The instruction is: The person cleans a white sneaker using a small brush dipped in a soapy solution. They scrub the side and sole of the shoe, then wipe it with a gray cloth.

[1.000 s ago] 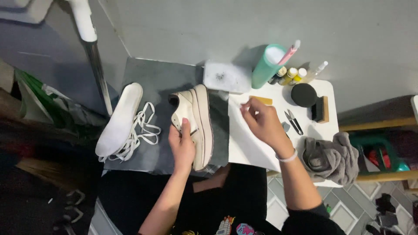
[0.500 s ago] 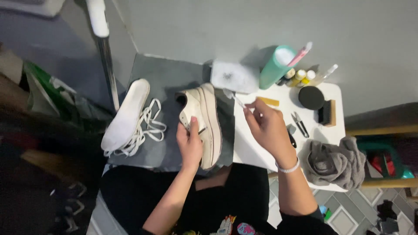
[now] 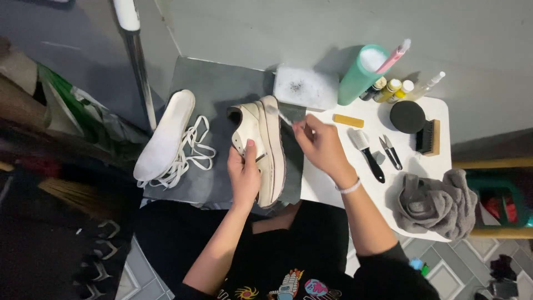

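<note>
While the cream platform sneaker [image 3: 261,150] lies on its side on the grey mat [image 3: 211,94], the cleaning looks to be mid-course rather than near its end. The stripping-down is done, as far as the view shows: the white insole [image 3: 164,136] and the loose white laces [image 3: 191,151] lie together at the mat's left part, apart from the shoe. A tray of soapy water [image 3: 305,86] stands just beyond the shoe's toe, foam on its surface. What seems left is most of the scrubbing, then wiping, since the grey cloth [image 3: 436,203] sits crumpled and untouched at the near right of the white desk [image 3: 333,194], well apart from the shoe; I cannot tell how much dirt remains on the sole.

The left hand [image 3: 244,175] is closed around the sneaker's upper, thumb on the side, steadying it. The right hand [image 3: 319,145] sits just right of the shoe, fingers pinched on a small brush [image 3: 280,115] whose head reaches the thick sole edge near the toe. A black-handled brush [image 3: 366,150] and small scissors [image 3: 391,153] lie unused on the desk.
</note>
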